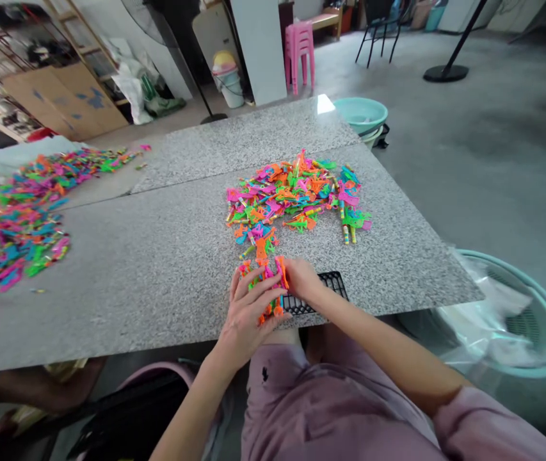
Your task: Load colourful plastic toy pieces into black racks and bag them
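Observation:
At the table's front edge, my left hand [248, 304] curves over a row of small bright plastic toys [267, 306], its fingers across their tops and its thumb on the near side. My right hand [300, 278] pinches a pink and orange plastic toy [281, 272] at the right end of that row. Beneath and right of the hands lies a black plastic grid tray [334, 282], its left part covered by hands and toys. Just beyond my fingers, an orange toy [264, 247] lies at the near edge of a mixed pile of coloured plastic toys [292, 189].
A larger heap of coloured pieces [32, 192] spreads over the left of the speckled stone table [157, 256]. A green basket with clear plastic bags [507, 314] stands below the right edge. Another person's arm [47, 387] shows at lower left, near a pink-rimmed tub [157, 368].

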{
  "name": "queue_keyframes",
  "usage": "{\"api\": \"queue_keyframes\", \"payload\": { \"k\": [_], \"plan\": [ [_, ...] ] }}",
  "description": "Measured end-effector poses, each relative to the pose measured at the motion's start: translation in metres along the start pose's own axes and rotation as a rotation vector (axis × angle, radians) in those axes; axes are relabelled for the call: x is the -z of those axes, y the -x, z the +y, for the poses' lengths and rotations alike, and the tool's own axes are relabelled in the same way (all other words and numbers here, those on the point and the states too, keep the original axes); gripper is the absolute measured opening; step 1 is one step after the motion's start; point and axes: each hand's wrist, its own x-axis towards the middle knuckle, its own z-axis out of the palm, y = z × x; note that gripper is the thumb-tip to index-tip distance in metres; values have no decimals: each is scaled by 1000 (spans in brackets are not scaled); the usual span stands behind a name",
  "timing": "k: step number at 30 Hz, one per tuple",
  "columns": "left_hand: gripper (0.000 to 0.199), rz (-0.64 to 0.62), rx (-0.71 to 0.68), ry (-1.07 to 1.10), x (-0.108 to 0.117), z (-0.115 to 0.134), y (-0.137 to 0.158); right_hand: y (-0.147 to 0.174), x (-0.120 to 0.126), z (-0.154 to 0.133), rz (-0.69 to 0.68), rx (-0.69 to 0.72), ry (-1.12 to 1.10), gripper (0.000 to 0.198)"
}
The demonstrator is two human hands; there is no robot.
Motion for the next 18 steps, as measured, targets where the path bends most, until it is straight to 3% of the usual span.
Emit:
{"api": "queue_keyframes", "payload": {
  "k": [3,9,11,13,15,18],
  "plan": [
    [29,60,-34,-36,-3,4,-7,-8,3,-5,-54,27,18,15],
    [32,-87,-154,-128,4,-12,-10,7,1,4,95,112,-57,22],
    [32,-63,-174,-139,3,-20,-5,13,17,25,253,-1,11,28],
    [29,-60,-180,-134,-1,-24,-3,14,42,50,405,-264,132,28],
    [29,-68,-157,-132,-4,-23,-4,10,65,75,419,-454,225,26],
    [32,-15,-51,-163,-9,-17,-11,7,84,101,337,-493,235,23]
  ]
}}
